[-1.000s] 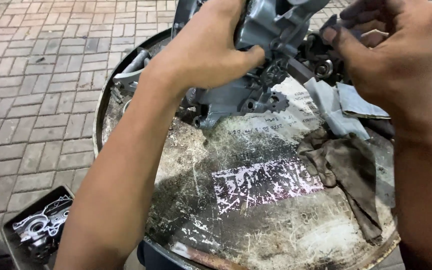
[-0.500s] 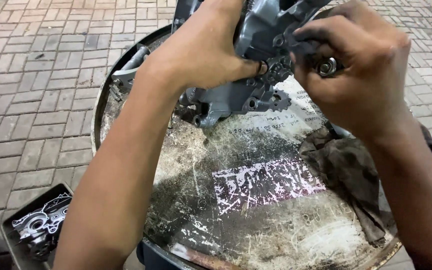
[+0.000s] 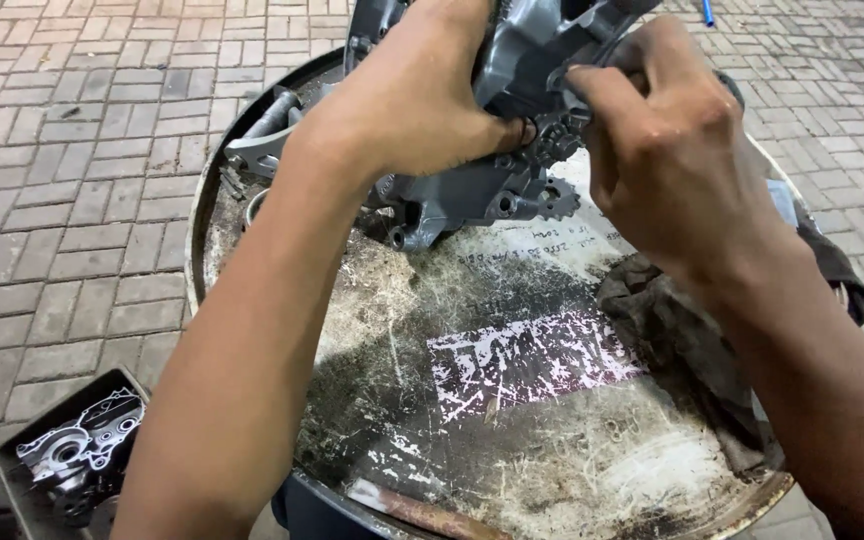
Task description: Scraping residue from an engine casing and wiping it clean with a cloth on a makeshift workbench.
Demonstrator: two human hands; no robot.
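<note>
A grey metal engine casing point(image 3: 472, 190) stands tilted on the far part of a scratched round drum top point(image 3: 512, 440). My left hand point(image 3: 407, 100) grips the casing from the left, thumb pressed near a small black ring. A toothed sprocket point(image 3: 557, 200) sticks out at the casing's lower right. My right hand point(image 3: 667, 160) is curled against the casing's right side, fingertips pinched at a fitting by the gears; whatever it pinches is hidden by the fingers.
A dirty brown rag point(image 3: 692, 340) lies on the drum's right side. Loose metal parts point(image 3: 262, 140) rest at the drum's far left rim. A dark tray with a silver engine cover point(image 3: 77, 450) sits on the brick paving at lower left.
My right hand has come in from the right, away from the papers and bearing, and now presses against the casing beside my left thumb. The left hand has kept its grip.
</note>
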